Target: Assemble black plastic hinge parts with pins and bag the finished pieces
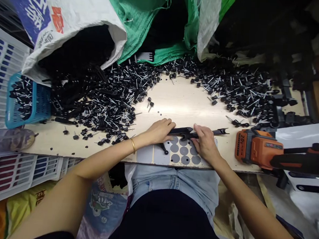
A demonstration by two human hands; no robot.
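My left hand (160, 131) and my right hand (205, 142) both grip a long black plastic bar (198, 131) that lies across the near edge of the wooden table (182, 99). The fingers of each hand curl over the bar. Under the hands lies a white sheet of grey round stickers (183, 154). One black knob screw (163, 149) lies on the sheet just below my left hand. A gold bangle (132, 145) circles my left wrist.
Heaps of black knob screws (109, 95) with metal pins ring the table's back and sides. A blue basket (26, 102) of them stands at left. An orange cordless power tool (256, 149) lies at right. White and green sacks (143, 22) sit behind.
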